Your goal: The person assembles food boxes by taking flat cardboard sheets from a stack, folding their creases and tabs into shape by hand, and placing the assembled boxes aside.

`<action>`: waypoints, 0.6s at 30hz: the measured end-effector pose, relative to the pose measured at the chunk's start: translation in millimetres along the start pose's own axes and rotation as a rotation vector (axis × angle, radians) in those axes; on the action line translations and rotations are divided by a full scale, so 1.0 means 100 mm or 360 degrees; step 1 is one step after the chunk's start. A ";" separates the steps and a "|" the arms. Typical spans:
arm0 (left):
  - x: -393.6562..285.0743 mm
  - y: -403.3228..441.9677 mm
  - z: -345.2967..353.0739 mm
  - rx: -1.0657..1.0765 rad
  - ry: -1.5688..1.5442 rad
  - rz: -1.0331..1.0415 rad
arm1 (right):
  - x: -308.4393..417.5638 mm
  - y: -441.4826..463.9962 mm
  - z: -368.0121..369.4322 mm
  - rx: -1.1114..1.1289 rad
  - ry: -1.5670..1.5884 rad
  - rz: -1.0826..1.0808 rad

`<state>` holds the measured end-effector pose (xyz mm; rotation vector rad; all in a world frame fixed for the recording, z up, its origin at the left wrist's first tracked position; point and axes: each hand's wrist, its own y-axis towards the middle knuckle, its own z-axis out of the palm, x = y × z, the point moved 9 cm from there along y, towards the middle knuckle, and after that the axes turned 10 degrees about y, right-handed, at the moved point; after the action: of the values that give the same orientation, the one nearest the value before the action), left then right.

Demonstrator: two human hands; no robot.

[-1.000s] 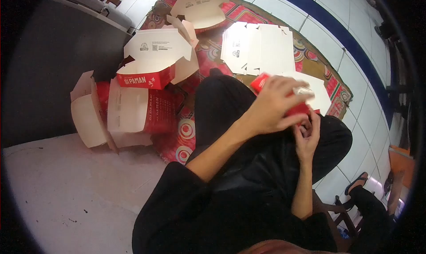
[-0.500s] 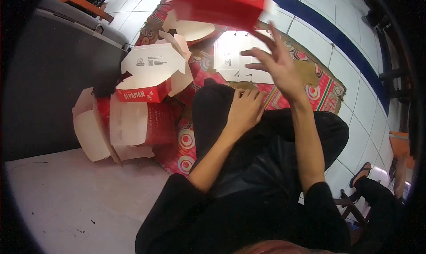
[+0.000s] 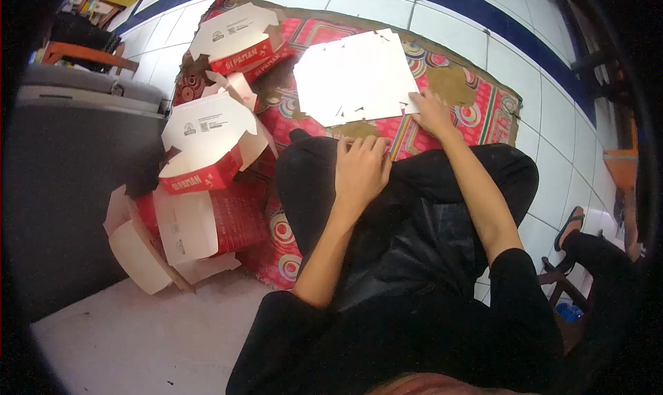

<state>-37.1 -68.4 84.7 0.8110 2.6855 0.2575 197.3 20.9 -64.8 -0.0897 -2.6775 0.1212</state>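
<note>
Resting on my left knee is my left hand (image 3: 362, 167), its fingers loosely bent over the dark trousers with nothing visible in them. My right hand (image 3: 433, 113) grips the near right corner of a flat white cardboard box blank (image 3: 356, 77), which lies on the red patterned mat (image 3: 487, 112). Small notches show along the blank's edges. To the left, a folded red and white food box (image 3: 207, 136) with "SI PAMAN" on its front stands with its lid raised. A similar box (image 3: 235, 39) sits at the back left.
More red and white boxes (image 3: 186, 229) lie tipped at the left, beside a dark grey panel (image 3: 90, 181). White floor tiles (image 3: 449, 43) with a blue band surround the mat. At the right are another person's sandalled foot (image 3: 570, 228) and dark-clad leg.
My right hand has come down from the air to the blank's corner. A blurred red box at the top has left that spot; a box now shows at the back left.
</note>
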 end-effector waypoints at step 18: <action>-0.06 0.04 -0.06 -0.0006 0.0130 0.0049 | 0.20 0.05 -0.37 -0.0164 0.0451 -0.0084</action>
<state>-32.6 -68.9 93.0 0.8587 2.7489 0.3097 196.7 30.5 -23.4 -0.0631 -2.3998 -0.0436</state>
